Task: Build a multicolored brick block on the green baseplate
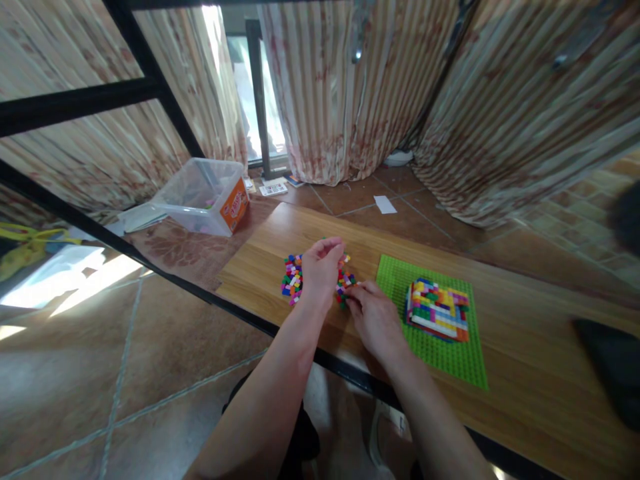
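plastic bricks [293, 275] either side of the left hand [321, 261]

Small loose plastic toy bricks of many colours [293, 280] lie scattered in a heap, its middle hidden from view. To the right, apart from them, a flat square green studded plastic baseplate [395, 273] lies flat. On it sits a low, roughly rectangular multicoloured block of joined plastic bricks [437, 310], its top uneven.
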`<state>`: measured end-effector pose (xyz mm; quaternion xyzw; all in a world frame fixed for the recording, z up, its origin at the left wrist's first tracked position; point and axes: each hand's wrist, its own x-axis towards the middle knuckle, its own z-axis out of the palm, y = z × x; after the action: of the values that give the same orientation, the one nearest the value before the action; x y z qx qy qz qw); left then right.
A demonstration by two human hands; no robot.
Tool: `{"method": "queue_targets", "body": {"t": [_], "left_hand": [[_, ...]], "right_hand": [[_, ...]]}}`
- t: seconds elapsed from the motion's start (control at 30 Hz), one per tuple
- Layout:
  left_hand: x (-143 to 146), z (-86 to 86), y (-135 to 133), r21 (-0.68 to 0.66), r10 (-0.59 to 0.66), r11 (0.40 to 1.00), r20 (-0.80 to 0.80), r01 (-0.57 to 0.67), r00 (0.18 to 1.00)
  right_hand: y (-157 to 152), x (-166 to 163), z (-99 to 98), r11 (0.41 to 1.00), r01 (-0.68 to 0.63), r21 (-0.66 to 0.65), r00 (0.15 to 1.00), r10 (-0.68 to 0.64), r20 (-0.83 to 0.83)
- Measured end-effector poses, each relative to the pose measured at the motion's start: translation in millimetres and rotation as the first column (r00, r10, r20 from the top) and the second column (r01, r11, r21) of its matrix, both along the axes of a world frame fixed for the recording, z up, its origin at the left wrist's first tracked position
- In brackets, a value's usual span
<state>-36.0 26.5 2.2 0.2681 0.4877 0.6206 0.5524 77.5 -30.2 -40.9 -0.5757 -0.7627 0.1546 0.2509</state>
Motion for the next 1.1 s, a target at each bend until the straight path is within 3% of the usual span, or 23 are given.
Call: {"method": "queue_targets", "body": {"t": [0.17,0.37,0.6,0.73,0.9,1.1], "left_hand": [[-2,-0.1,0,0.006,-0.009,1.000,0.024,0.009,1.000],[-1,0.3,-1,0.007,-0.042,0.999,-0.005,0.042,0.999],[13,-6.7,-4,0.005,-0.187,0.982,-0.135,0.189,0.973],[25,-13.9,-5,0.042,-0.232,0.968,-0.220,0.247,0.948],[33,-17.0,-6,0.072,-0.273,0.949,-0.301,0.307,0.914],[35,-15.5,-8,0.075,-0.298,0.936,-0.348,0.343,0.889]], "right_hand": [[0,-2,4.2,1.000,0.020,0.013,0.997,-0.019,-0.073],[0,12,28.1,0.986,0.146,0.079,0.966,-0.125,-0.225],[-3,67,42.6,0.906,0.421,0.049,0.861,-0.382,-0.335],[-6,109,46.2,0.847,0.531,0.034,0.816,-0.500,-0.291],[-13,150,41.2,0.849,0.527,0.019,0.834,-0.513,-0.202],[-18,164,32.9,0.896,0.445,0.016,0.885,-0.437,-0.159]]}}
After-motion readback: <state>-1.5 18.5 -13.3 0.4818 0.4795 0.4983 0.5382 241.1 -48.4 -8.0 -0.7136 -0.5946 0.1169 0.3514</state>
